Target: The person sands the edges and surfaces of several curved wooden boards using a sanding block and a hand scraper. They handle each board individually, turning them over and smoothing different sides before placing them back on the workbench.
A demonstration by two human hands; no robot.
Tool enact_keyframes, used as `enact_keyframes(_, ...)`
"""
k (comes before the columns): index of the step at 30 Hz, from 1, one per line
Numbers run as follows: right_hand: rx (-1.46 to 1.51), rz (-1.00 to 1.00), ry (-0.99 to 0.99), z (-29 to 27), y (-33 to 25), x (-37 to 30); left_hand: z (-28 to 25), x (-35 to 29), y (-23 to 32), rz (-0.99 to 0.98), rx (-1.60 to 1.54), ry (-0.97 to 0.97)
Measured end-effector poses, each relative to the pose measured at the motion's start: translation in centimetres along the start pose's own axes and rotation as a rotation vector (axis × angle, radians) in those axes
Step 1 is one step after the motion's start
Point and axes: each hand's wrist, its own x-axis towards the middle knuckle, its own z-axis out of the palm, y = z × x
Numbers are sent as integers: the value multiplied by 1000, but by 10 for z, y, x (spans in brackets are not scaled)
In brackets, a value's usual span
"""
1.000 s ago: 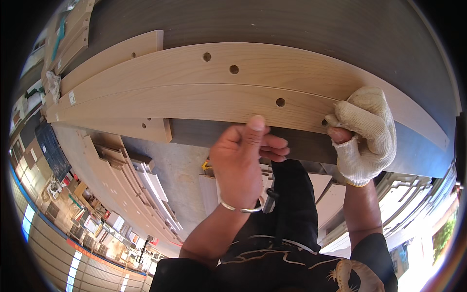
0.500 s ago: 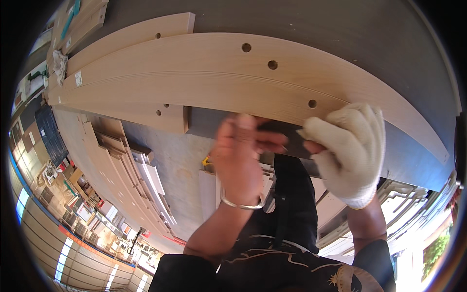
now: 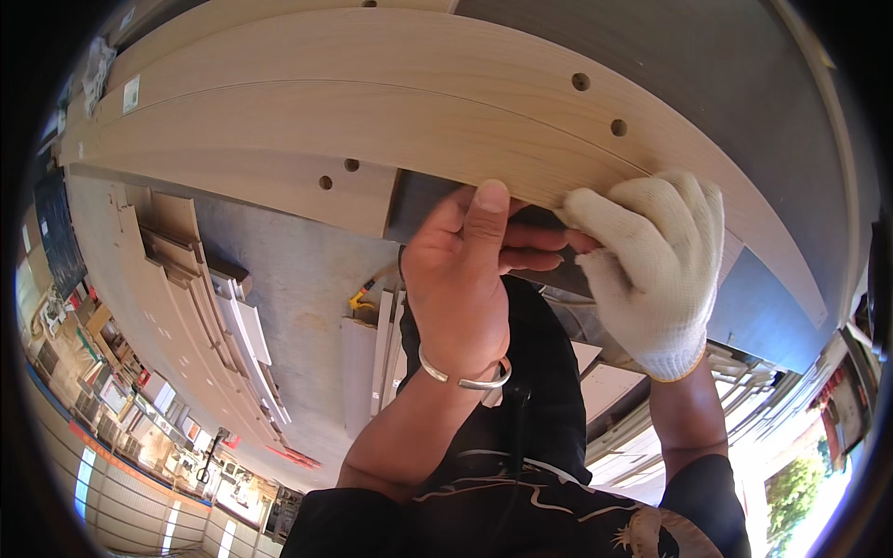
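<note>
My left hand (image 3: pixel 460 270), bare with a silver bangle at the wrist, is at the near edge of a long pale wooden board (image 3: pixel 372 116). Its thumb points up in front of the edge, and its fingers stretch right, slightly apart, with nothing visible in them. My right hand (image 3: pixel 656 265) wears a white knitted glove and overlaps the same edge. Its fingers are curled together, with a bare fingertip poking out toward the left fingers; whatever they may pinch is hidden. Round holes (image 3: pixel 619 127) pierce the board near its far right edge.
A shorter holed board (image 3: pixel 363 200) juts out at the near side. The dark tabletop (image 3: pixel 744 98) extends beyond the boards. Stacked planks (image 3: pixel 172 246) lie to the left, and a yellow-handled tool (image 3: pixel 361 299) rests lower down. A blue-grey panel (image 3: pixel 767 302) is at right.
The boards have shifted in view, with the far holes now farther right and nearer the gloved hand. My left hand, blurred before, shows sharply with its thumb raised. The right fingers remain curled.
</note>
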Motion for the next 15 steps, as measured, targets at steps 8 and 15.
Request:
enact_keyframes(8,-46,-27,38,0,1,-4,3,-1,-2,-22,-29,21)
enact_keyframes(15,-13,-51,37,4,4,-2,3,-1,-5,24,-5,17)
